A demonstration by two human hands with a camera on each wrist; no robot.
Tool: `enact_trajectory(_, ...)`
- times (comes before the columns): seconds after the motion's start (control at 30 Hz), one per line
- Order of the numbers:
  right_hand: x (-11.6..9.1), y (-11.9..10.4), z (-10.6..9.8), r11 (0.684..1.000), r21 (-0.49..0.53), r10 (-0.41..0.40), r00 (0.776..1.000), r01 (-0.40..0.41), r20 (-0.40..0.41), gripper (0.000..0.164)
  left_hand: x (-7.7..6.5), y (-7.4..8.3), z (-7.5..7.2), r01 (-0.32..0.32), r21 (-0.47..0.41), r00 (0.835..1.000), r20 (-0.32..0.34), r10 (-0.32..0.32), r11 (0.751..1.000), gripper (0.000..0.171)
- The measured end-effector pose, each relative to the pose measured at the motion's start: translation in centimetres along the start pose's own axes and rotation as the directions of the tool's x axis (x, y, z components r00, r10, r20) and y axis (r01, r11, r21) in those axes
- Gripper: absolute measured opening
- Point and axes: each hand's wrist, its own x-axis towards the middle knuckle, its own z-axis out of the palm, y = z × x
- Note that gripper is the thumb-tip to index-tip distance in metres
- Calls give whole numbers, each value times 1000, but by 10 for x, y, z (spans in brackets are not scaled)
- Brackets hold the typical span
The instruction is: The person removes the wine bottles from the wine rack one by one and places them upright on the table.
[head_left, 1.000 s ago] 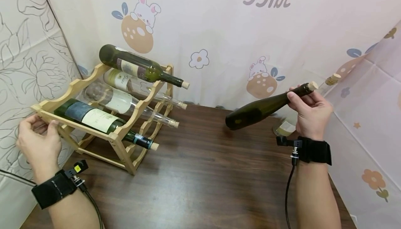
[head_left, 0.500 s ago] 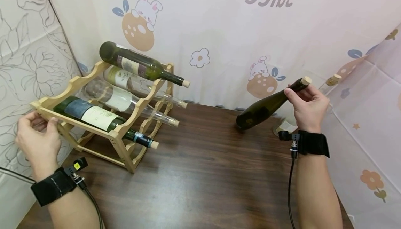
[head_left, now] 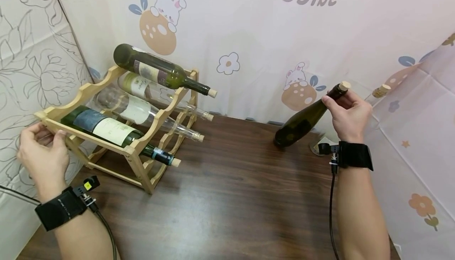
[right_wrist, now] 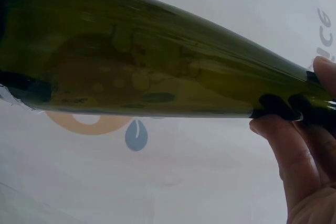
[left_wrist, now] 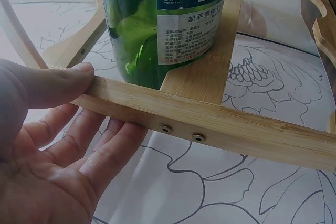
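Note:
My left hand grips the side bar of a wooden wine rack, thumb above and fingers below in the left wrist view. On the rack's top lie a green bottle with a blue and cream label, a clear bottle with a pale label, another clear bottle and a dark green bottle, corks pointing right. My right hand pinches a corked dark green wine bottle by its neck. That bottle leans, base low and to the left; whether it touches the table I cannot tell.
Behind my right hand stands a clear corked bottle, mostly hidden. A brown wooden table spreads between rack and right arm. Printed curtains close off the back and both sides. Cables run from both wrist cameras.
My right hand has moved slightly, and its bottle has swung steeper, the base shifting right. The left hand keeps its grip on the rack.

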Motion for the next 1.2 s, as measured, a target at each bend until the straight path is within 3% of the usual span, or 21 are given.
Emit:
enact_trajectory(0.33,6,8,2,995,-104,8,1000,-5,25,28,-1,-1,1,0,3,1000,-4,0,1000,41)
enact_trajectory(0.73,16,20,1,992,-122,38,998,-31,52,28,0,-5,0,2,-15,1000,-5,-2,1000,41)
enact_trajectory(0.93,20,24,0,982,-171,90,995,-82,36,35,3,-9,1,-20,-29,1000,-7,20,999,40)
enact_trajectory(1.2,25,30,3,973,-212,100,995,-96,11,34,6,-9,2,-35,-39,999,-17,34,999,38)
